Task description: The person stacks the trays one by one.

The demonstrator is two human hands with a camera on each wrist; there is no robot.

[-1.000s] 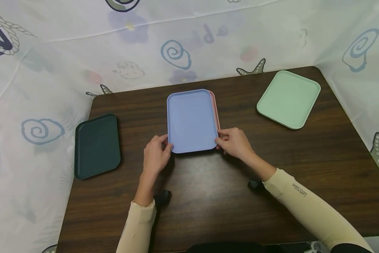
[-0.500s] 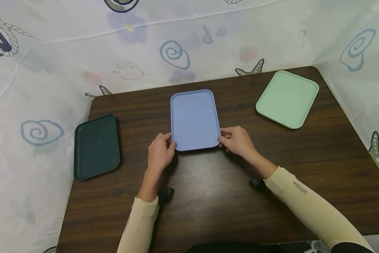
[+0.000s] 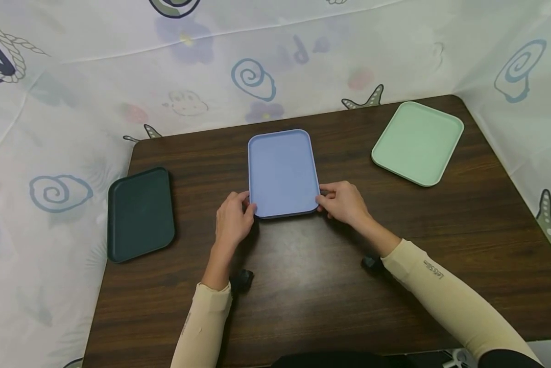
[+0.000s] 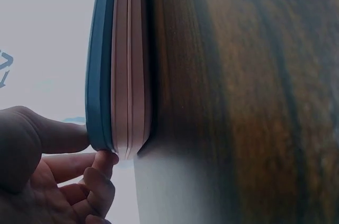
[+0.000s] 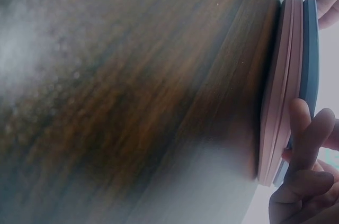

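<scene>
A light blue rectangular tray (image 3: 283, 174) lies at the middle of the table, on top of a stack. The wrist views show pink trays (image 4: 130, 70) beneath it, their edges lined up close under the blue one; from the head view they are hidden. My left hand (image 3: 233, 219) pinches the blue tray's near left corner, thumb at the rim and fingers bent at its side. At the near right corner, my right hand (image 3: 344, 204) grips the rim likewise, with fingertips (image 5: 299, 110) reaching the pink edges.
A dark green tray (image 3: 141, 214) lies at the table's left edge. Toward the back right corner rests a pale green tray (image 3: 417, 143), set at an angle. Patterned white cloth (image 3: 303, 76) hangs behind the dark wooden table (image 3: 303, 296) and along its sides.
The blue tray has shifted slightly right with both hands on it, covering the pink strip that showed along its right side. Over the last half second almost nothing moves.
</scene>
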